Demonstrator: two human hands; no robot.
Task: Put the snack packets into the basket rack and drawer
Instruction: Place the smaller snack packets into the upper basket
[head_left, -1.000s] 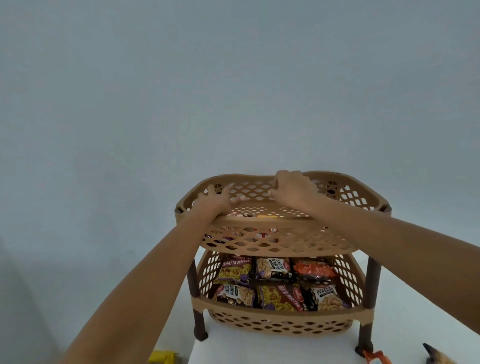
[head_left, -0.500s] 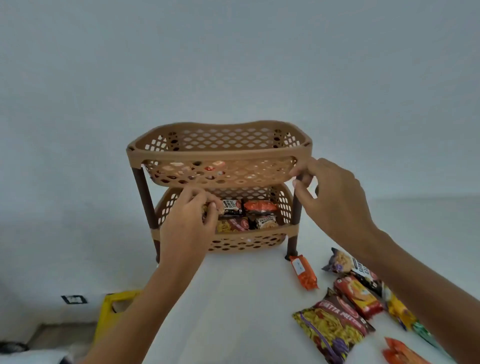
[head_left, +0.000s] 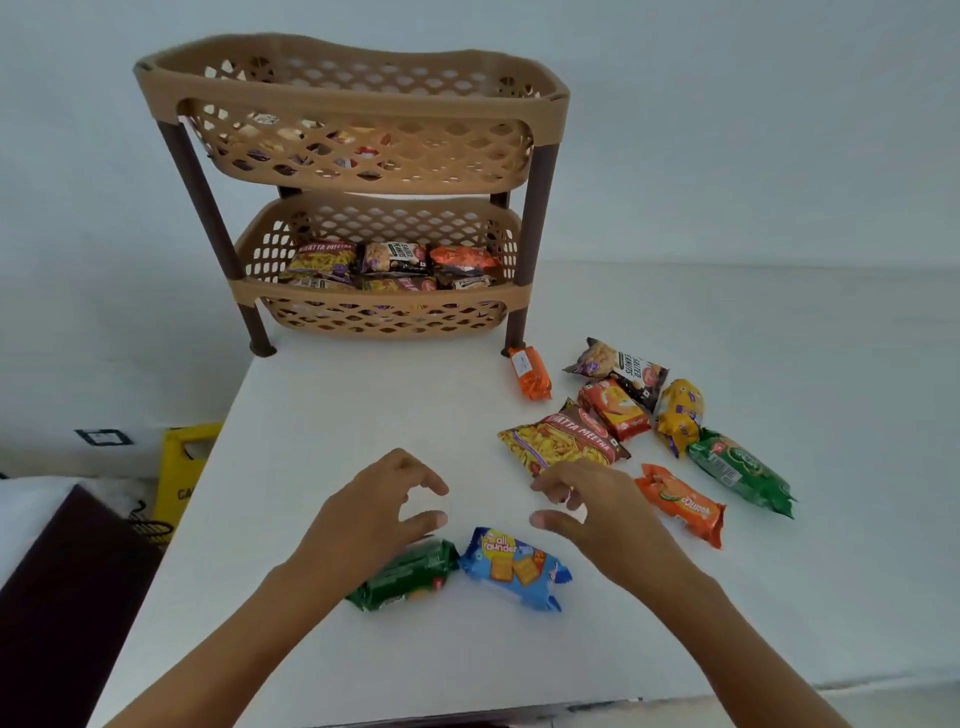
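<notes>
A tan two-tier basket rack on brown legs stands at the table's far left; several snack packets fill its lower basket, and packets show through the upper basket's lattice. My left hand hovers open above a green packet. A blue "all rounder" packet lies between my hands. My right hand is open, empty, just below a yellow "Khatta Meetha" packet. Right of it lie an orange packet, a green packet and several others.
The white table has its left edge near the rack's left leg. Below the left edge I see a yellow crate and a dark cabinet. A small orange packet lies by the rack's right front leg.
Both hands have left the rack and dropped back to the near table, over the loose packets. My view has tilted down, so the rack now sits farther away.
</notes>
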